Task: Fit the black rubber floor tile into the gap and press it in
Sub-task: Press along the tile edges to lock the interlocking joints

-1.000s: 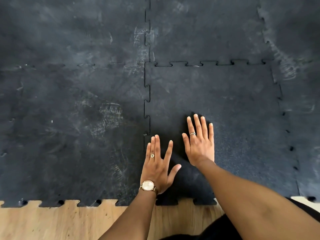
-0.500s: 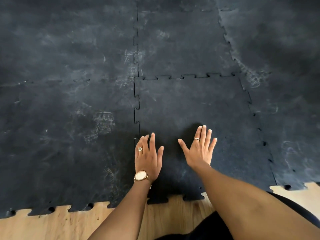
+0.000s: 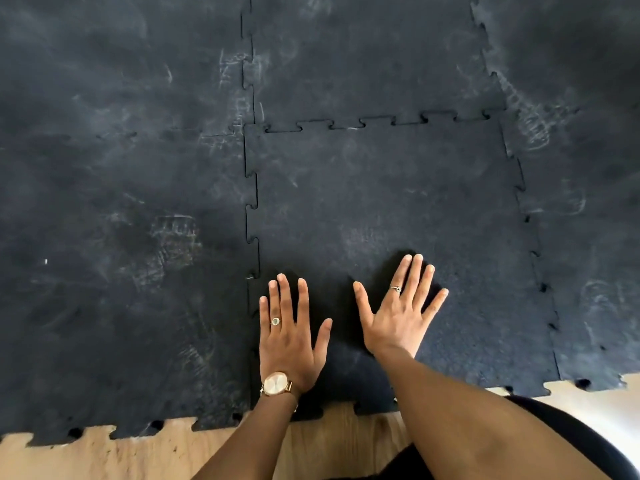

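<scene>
The black rubber floor tile [image 3: 384, 202] lies in the gap between neighbouring mats, its puzzle-shaped edges meeting theirs at the far, left and right sides. The seams along the far and left edges show as thin dark lines. My left hand [image 3: 289, 336] lies flat on the tile's near left part, fingers spread, close to the left seam; it wears a ring and a watch. My right hand [image 3: 398, 313] lies flat on the tile's near middle, fingers fanned out, with a ring on it. Neither hand holds anything.
Scuffed black rubber mats [image 3: 121, 202] surround the tile on the left, far and right sides. Bare wooden floor [image 3: 104, 455] runs along the near edge of the mats. My dark-clothed leg [image 3: 571, 441] shows at the bottom right.
The view has shifted slightly. My left hand has slid a little to the right along the left seam and my right hand's fingers have fanned wider. Both stay flat on the tile.
</scene>
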`<control>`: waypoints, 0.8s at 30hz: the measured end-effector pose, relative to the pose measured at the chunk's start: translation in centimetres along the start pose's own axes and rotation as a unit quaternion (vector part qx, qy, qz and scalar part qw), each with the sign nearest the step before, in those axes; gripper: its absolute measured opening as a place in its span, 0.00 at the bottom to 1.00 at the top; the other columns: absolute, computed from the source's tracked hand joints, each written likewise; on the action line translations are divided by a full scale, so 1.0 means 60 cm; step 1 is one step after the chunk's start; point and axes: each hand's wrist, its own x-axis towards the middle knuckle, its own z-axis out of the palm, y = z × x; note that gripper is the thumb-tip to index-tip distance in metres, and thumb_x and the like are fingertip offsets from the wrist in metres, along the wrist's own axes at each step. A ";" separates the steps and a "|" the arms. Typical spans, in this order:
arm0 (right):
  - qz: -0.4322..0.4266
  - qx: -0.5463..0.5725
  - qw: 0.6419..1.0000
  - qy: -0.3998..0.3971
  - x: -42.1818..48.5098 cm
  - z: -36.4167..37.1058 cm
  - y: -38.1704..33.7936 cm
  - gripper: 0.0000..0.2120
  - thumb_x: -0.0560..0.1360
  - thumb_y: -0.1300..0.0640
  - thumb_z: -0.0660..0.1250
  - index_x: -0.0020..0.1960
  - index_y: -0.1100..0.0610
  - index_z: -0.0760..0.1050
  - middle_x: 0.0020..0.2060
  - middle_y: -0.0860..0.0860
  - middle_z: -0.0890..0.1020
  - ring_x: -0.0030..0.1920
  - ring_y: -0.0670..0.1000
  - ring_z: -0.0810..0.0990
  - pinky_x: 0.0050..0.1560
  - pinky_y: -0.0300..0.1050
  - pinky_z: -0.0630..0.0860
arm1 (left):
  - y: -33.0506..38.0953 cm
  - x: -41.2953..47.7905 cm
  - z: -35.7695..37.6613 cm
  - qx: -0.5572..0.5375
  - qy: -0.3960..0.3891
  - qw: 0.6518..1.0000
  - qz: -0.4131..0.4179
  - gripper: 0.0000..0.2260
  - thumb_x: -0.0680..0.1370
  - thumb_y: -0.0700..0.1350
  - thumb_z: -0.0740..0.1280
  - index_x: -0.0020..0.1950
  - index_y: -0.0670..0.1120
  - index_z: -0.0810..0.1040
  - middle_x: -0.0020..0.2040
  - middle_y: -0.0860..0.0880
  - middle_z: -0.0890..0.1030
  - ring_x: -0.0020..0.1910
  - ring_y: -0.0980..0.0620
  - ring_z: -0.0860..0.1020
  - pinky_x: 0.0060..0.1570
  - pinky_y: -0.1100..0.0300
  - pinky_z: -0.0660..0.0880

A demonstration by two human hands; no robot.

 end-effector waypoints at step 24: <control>-0.001 -0.006 0.999 -0.049 0.000 -0.015 0.001 0.44 0.75 0.29 0.43 0.79 0.58 0.43 0.79 0.55 0.48 0.78 0.58 0.43 0.74 0.67 0.42 | 0.009 -0.001 -0.004 0.046 -0.037 0.998 -0.014 0.33 0.80 0.60 0.51 0.79 0.42 0.46 0.79 0.39 0.48 0.78 0.39 0.46 0.75 0.41 0.46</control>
